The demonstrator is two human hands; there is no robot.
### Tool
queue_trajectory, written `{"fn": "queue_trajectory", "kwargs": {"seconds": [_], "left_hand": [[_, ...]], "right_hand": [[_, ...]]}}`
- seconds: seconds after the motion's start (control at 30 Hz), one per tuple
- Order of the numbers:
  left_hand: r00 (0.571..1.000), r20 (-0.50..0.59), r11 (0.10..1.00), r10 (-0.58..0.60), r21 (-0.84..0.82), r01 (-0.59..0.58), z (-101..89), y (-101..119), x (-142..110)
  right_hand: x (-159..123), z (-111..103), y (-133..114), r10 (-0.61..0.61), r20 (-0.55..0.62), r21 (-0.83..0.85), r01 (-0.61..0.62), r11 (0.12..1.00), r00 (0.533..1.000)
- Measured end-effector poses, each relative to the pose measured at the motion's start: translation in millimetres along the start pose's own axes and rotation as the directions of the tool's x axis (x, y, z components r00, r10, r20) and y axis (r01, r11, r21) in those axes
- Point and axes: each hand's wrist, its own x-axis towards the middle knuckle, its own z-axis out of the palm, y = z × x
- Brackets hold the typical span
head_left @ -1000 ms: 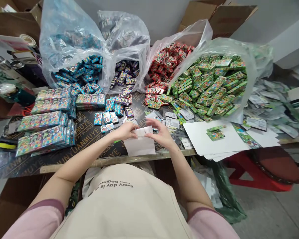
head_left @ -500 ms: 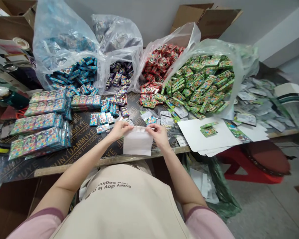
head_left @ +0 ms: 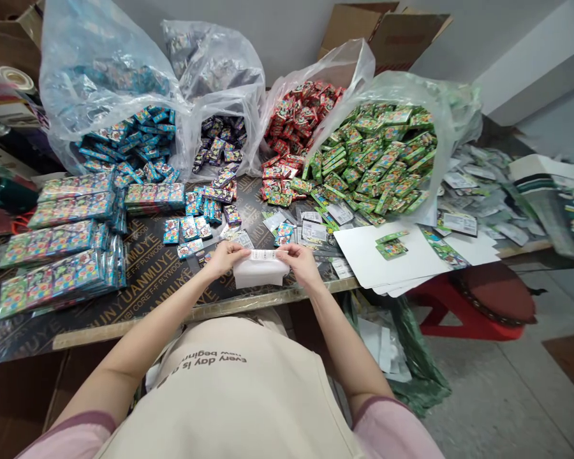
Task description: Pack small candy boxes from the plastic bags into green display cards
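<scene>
Between my two hands, just above the table's front edge, is a white paper sheet (head_left: 261, 274) with a strip of small dark print along its upper edge. My left hand (head_left: 226, 258) pinches the upper left corner between thumb and fingers. At the upper right corner my right hand (head_left: 300, 262) grips in the same way. The sheet's lower part bends and looks folded or doubled. A small blue box (head_left: 284, 234) lies just beyond my right fingers. Loose blue boxes (head_left: 188, 227) rest on the table to the left of my left hand.
Bundled box packs (head_left: 52, 280) are stacked at left. Along the back, clear bags hold blue boxes (head_left: 124, 146), purple boxes (head_left: 220, 140), red boxes (head_left: 301, 118) and green boxes (head_left: 382, 153). White sheets (head_left: 363, 255) overhang the table edge at right, above a red stool (head_left: 440, 306).
Both hands have settled at the sheet's upper corners, the right one closing from a looser hold. The sheet's hanging part has bent up and looks shorter. The whole view has shifted slightly.
</scene>
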Motion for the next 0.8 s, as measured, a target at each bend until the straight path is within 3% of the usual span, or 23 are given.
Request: {"fn": "queue_trajectory", "kwargs": {"seconds": [0.27,0.43,0.63,0.8], "left_hand": [[0.969,-0.221,0.993,0.106,-0.031,-0.116,3.9,17.1,-6.0],[0.977,-0.203,0.986,0.062,-0.137,-0.091,6.4,22.4,-6.4],[0.973,-0.227,0.972,-0.045,-0.236,-0.010,11.6,16.2,0.2],[0.958,-0.258,0.954,-0.122,-0.297,0.042,11.3,12.9,0.3]], "right_hand": [[-8.4,-2.5,-18.5,-0.174,-0.119,-0.202,0.148,0.968,0.977],[-11.8,-6.5,-33.4,-0.241,-0.165,-0.289,0.186,0.939,0.957],[4.1,-18.3,-18.0,-0.129,0.039,-0.130,0.133,0.983,0.991],[8.6,-21.3,-9.9,-0.133,0.024,-0.123,0.135,0.983,0.991]]}}
